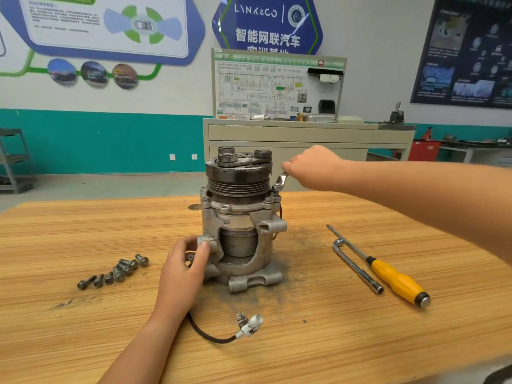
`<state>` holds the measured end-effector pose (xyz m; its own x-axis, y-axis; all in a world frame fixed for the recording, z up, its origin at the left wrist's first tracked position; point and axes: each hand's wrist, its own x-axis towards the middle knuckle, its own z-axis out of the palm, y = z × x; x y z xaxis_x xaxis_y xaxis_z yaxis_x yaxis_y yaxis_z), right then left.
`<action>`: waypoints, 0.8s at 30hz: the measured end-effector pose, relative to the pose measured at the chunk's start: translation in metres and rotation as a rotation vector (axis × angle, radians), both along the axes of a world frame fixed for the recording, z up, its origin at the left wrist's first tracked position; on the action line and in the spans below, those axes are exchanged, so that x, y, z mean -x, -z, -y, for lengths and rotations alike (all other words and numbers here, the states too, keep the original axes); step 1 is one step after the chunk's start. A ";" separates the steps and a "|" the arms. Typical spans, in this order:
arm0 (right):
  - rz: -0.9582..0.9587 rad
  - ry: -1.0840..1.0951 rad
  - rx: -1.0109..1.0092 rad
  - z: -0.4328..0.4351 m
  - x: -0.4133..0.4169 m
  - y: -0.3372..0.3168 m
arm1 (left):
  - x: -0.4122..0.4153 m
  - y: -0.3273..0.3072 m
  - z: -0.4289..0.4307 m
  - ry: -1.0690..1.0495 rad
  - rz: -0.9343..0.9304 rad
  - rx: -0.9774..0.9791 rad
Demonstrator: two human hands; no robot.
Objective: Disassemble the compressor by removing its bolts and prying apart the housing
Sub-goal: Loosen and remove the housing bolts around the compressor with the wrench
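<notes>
Compressor (239, 217) upright, axis vertical, pulley (238, 177) up; left hand (182, 268) grips housing (264, 245), right hand (310, 167) grips wrench (282, 179) on bolt (276, 187).

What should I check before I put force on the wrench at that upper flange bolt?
1. Right hand grips the wrench: ok.
2. Wrench fully seated on the bolt: cannot tell; the head is partly hidden.
3. Left hand steadies the compressor at a housing lug: ok.
4. Compressor upright on the table: ok.
5. Removed bolts gathered to the left, apart from the work: ok.
6. Loose cable passes close by the left wrist: not ok; it might snag.
</notes>
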<state>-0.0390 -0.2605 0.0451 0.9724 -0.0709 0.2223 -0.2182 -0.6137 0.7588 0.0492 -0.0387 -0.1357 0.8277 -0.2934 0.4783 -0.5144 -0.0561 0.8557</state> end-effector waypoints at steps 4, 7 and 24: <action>0.121 -0.169 -0.151 0.012 -0.023 0.017 | -0.001 0.001 -0.001 -0.013 0.010 -0.009; 0.296 -0.173 -0.314 0.014 -0.021 0.029 | 0.000 0.003 0.000 -0.024 0.032 -0.027; 0.321 0.065 -0.491 -0.040 0.074 0.049 | 0.001 0.000 0.001 -0.009 -0.005 -0.029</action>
